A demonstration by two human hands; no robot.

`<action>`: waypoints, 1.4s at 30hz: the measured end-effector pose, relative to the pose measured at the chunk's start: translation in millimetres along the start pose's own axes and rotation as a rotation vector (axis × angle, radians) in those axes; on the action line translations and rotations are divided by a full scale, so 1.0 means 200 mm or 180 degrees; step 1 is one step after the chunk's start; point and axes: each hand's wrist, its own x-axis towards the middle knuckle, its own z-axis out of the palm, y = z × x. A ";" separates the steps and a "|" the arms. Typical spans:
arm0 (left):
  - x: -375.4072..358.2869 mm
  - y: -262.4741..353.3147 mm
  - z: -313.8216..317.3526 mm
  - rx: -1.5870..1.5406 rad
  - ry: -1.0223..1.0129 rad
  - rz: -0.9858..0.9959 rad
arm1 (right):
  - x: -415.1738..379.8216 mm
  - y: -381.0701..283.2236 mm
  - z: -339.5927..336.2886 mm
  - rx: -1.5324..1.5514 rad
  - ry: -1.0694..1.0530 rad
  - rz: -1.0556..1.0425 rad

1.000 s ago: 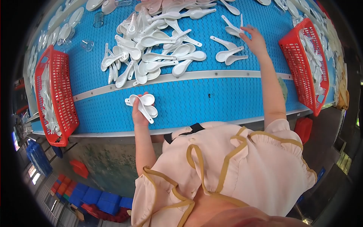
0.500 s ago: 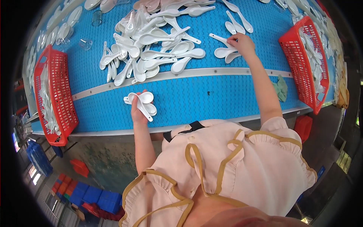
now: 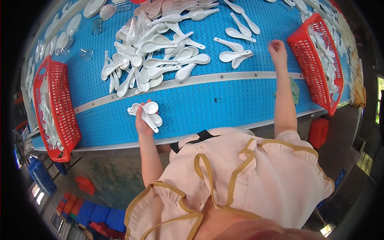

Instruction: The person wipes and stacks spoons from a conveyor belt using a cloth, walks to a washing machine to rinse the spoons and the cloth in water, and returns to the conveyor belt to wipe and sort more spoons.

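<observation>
In my left hand (image 3: pixel 142 126) are several white ceramic spoons (image 3: pixel 149 116), fanned across one another, with my thumb pressed over them. My right hand (image 3: pixel 277 51) hovers above the blue belt (image 3: pixel 236 92) with its fingers curled together, and no spoon shows in it. To its left lies a small group of white spoons (image 3: pixel 230 57), and farther back another few spoons (image 3: pixel 241 31). A big heap of white spoons (image 3: pixel 160 50) covers the middle of the belt, beyond my left hand.
Red plastic baskets of spoons stand at the left (image 3: pixel 64 108) and right (image 3: pixel 306 60). A pale metal strip (image 3: pixel 216 77) crosses the belt. A green cloth (image 3: pixel 295 92) lies behind my right forearm. Clear glasses (image 3: pixel 97 26) and white plates (image 3: pixel 94 7) sit at the back left.
My right hand has moved right, away from the small spoon group. One more spoon now lies across the farther group. My left hand keeps its spoons; the whole view has shifted slightly.
</observation>
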 end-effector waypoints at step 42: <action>-0.05 0.02 0.07 -0.0106 0.0000 -0.0365 | -0.34 -0.82 0.75 0.0789 -0.3090 -0.0147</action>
